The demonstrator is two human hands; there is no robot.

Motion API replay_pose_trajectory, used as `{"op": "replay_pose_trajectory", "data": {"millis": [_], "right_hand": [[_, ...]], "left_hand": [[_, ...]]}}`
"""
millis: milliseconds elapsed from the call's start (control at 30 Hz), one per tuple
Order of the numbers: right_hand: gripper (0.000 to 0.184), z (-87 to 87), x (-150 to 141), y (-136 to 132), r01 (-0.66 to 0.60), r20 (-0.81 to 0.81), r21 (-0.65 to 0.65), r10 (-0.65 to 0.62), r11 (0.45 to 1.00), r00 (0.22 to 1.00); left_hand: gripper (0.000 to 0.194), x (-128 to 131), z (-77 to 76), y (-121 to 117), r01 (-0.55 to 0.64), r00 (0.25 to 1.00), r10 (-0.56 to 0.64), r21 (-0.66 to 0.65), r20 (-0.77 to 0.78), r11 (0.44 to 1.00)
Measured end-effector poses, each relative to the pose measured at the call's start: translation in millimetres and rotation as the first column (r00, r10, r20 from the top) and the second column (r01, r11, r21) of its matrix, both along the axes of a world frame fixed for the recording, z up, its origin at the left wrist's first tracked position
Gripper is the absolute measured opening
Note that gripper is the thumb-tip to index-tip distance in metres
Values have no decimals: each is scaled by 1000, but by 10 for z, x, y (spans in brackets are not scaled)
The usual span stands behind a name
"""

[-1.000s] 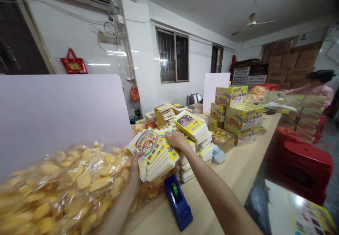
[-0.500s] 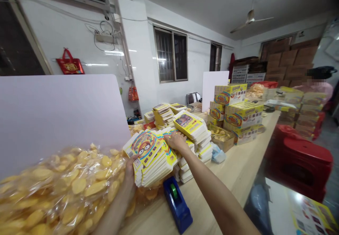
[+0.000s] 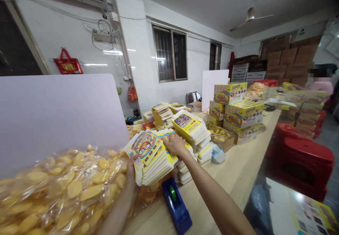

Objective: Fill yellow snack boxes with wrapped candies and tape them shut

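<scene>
My left hand (image 3: 131,171) grips the near left edge of a fanned stack of printed cards (image 3: 148,153), yellow with a cartoon face in glasses; the thumb lies on top. My right hand (image 3: 174,144) rests on the far right part of the same fan, fingers bent over the cards; its fingertips are partly hidden. Right beside it stands a tall pile of yellow-and-white cards (image 3: 189,125). More card stacks (image 3: 162,115) stand behind. Clear plastic bags of yellow oval pieces (image 3: 76,189) lie to the left of my left hand.
A blue tape dispenser (image 3: 176,206) sits on the wooden table (image 3: 225,178) before me. Printed yellow boxes (image 3: 243,113) and an open carton (image 3: 221,137) stand to the right. White dividers (image 3: 58,122) rise behind. Red stools (image 3: 304,160) and a person (image 3: 320,81) are at the right.
My right hand has shifted slightly left and down over the fanned cards. My left hand keeps its hold, and the view has moved a little.
</scene>
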State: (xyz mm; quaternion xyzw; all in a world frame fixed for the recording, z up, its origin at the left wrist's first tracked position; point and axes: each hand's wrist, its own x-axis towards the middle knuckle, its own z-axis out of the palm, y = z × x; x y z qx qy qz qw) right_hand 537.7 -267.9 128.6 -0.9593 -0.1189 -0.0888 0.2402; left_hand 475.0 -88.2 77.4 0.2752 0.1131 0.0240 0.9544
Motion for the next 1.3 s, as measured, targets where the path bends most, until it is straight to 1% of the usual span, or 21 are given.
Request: {"op": "replay_pose_trajectory", "data": {"millis": [100,167,233,367,433,500,600,700,800,867,933,967,1033,1100,1200,1300], "right_hand": [[57,31,-6,-37,-64,-43,10,64,998,997],[57,60,-23,-50,-87,-52,21,88,996,995],[59,85,-49,-47,-100,-46,46,102,994,994],[60,91,-114,22,-115,-16,89,117,989,993],[60,64,-158,86,-118,5,100,118,988,993],[60,26,-207,156,-123,26,103,121,987,992],[59,-8,-246,210,-129,62,82,124,988,990],[56,25,-173,134,-143,75,43,139,989,987],[57,90,-12,-47,-54,90,6,53,999,995],[57,109,77,-155,-22,37,-1,22,1000,999],[56,94,110,-207,-42,-30,0,42,999,999],[56,79,105,-209,-44,-25,7,44,999,999],[55,51,75,-180,-27,9,54,27,998,1000],[50,42,50,-147,-44,16,125,42,991,999],[44,48,56,-152,-99,-50,294,119,951,992],[53,37,34,-177,-96,-81,408,140,908,987]], "left_hand": [[48,80,40,-79,-32,999,31,17,4,999],[48,119,44,-109,-35,998,35,13,43,999],[48,139,15,-110,-32,994,31,11,105,999],[49,123,-126,-17,-16,978,18,-15,206,1000],[51,97,-223,59,-17,974,24,-32,227,999],[52,72,-317,131,-16,970,21,-21,241,1000],[50,64,-406,195,-15,966,15,-2,257,1000],[49,88,-395,200,-1,972,8,-32,234,1000],[49,87,-337,176,18,981,-1,-87,192,996],[50,62,-319,154,16,982,5,-107,191,994],[52,37,-326,121,16,978,4,-98,207,995],[53,31,-334,98,18,976,1,-84,219,996],[56,38,-349,39,22,968,-9,-47,250,999],[57,68,-350,-27,28,959,-22,-17,281,999],[56,121,-320,-88,59,955,-59,10,291,998],[51,148,-259,-54,91,956,-92,14,280,996]]}}
